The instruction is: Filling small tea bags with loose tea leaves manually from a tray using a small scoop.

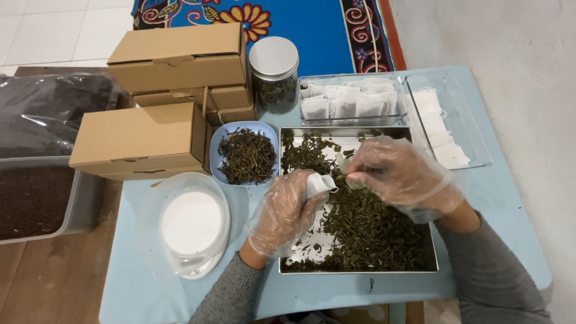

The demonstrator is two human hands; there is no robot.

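At frame centre, over our tray (420, 264) of loose tea (366, 228), our left hand (285, 213) curls around an open bag (318, 183) while our right hand (399, 177) pinches leaves above it.

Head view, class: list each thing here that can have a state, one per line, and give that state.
Paper sachet: open, held by left hand.
Right hand: pinching leaves at its mouth.
Metal tray: partly covered with loose leaves.
Glass jar: lidded.
Cardboard boxes: closed.
Blue dish: heaped with leaves.
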